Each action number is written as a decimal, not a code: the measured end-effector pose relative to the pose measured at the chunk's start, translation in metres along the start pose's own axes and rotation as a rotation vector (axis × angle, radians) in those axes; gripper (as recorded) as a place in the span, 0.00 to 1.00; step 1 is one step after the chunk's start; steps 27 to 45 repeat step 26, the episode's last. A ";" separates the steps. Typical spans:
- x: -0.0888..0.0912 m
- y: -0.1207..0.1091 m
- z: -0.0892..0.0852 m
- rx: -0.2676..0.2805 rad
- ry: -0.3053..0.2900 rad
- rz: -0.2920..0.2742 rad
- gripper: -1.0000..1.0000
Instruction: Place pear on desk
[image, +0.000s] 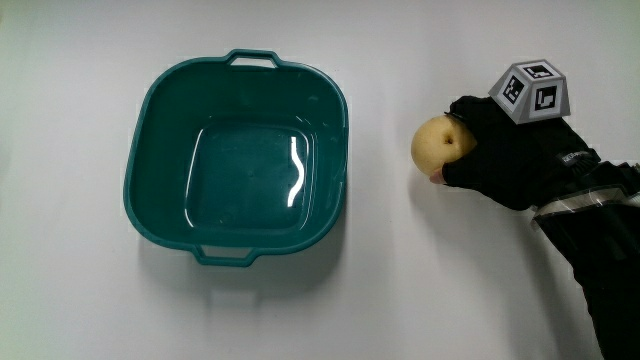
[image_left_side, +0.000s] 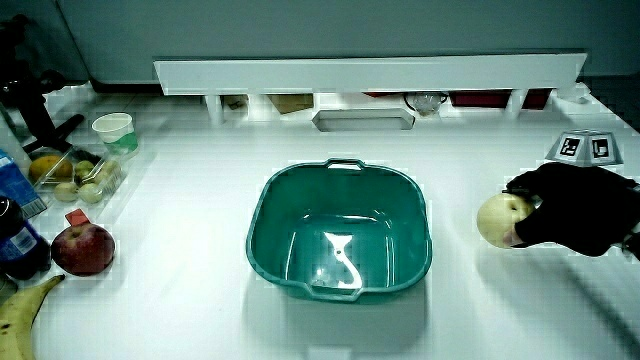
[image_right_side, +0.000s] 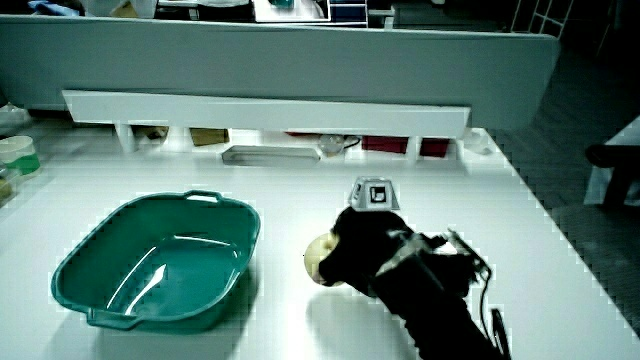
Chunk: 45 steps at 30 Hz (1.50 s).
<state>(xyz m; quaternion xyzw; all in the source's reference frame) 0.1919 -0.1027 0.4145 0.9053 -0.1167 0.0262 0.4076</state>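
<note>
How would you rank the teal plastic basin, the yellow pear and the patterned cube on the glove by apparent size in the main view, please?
1. Teal plastic basin, by far the largest.
2. Yellow pear and patterned cube: these look about alike, and the cube sits higher, nearer the camera, so I won't rank them.

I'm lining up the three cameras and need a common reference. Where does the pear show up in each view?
Main view: the pear lies on the table beside the teal basin, in the grip of the hand.
Side view: pear beside the basin, hand closed on it.
Side view: pear between basin and hand.
Shared landmark: the teal basin.
</note>
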 end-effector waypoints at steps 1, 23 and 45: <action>0.001 0.001 -0.002 0.002 0.000 -0.002 0.50; 0.015 0.011 -0.028 -0.036 0.069 -0.023 0.50; 0.014 0.010 -0.032 -0.054 0.041 -0.048 0.40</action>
